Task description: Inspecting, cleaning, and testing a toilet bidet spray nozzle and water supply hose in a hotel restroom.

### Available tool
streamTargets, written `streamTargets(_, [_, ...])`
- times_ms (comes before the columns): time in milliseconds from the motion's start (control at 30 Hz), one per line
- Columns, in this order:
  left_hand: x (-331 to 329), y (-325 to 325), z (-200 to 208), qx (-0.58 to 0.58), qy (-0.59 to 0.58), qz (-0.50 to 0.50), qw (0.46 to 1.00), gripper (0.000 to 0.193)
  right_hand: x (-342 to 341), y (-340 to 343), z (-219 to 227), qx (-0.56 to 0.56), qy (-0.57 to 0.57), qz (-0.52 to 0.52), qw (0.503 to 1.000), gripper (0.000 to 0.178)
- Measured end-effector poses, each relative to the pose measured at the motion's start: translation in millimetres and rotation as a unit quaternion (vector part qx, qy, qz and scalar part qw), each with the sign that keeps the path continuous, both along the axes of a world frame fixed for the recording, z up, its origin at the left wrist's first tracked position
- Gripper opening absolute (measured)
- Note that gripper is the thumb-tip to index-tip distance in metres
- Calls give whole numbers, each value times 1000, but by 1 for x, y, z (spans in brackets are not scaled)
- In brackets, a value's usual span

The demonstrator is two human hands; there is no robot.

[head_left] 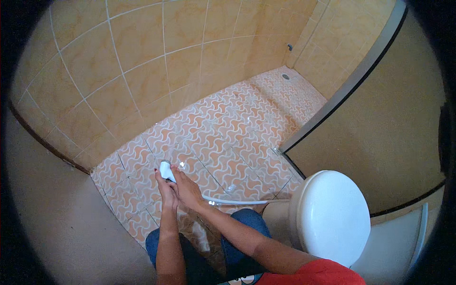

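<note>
A white handheld bidet sprayer (166, 169) points away from me over the wet patterned floor. My left hand (167, 194) cups it from the left and below, the thumb with a red nail lying along its side. From the right, my right hand (188, 191) closes around its handle, and the two hands touch. Most of the handle is hidden by my fingers. A white hose (232, 202) runs from behind my right wrist toward the toilet. Whether water leaves the sprayer is too faint to tell.
To my right stands a toilet with its white lid (335, 218) down. Beyond it rises a framed shower panel (370, 118). Yellow tiled walls (142, 61) border the wet floor (213, 137). A floor drain (285, 76) and a small tap (289, 47) are in the far corner.
</note>
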State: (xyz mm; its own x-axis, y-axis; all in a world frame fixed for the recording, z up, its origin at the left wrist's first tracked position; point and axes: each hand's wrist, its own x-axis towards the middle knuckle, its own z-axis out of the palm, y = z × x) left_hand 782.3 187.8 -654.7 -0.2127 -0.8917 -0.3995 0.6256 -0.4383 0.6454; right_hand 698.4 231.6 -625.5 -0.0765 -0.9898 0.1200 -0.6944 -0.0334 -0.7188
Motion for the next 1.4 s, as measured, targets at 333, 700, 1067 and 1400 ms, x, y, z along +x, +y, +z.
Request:
streamTargets(333, [-11,2,15,4,2,6,1000,54,-5,2,11,-76,44,-31,996,60])
streamTargets(700, [-23,8,41,-103,27,-8,994,57,-6,6,18,-76,45,-54,995,61])
streamTargets(1067, [-25,11,37,-98,55,-28,993,53,-7,7,18,-48,2,-81,996,59])
streamTargets(1400, [-24,13,14,-72,-106,-59,990,38,-8,7,16,-43,-58,-113,991,55])
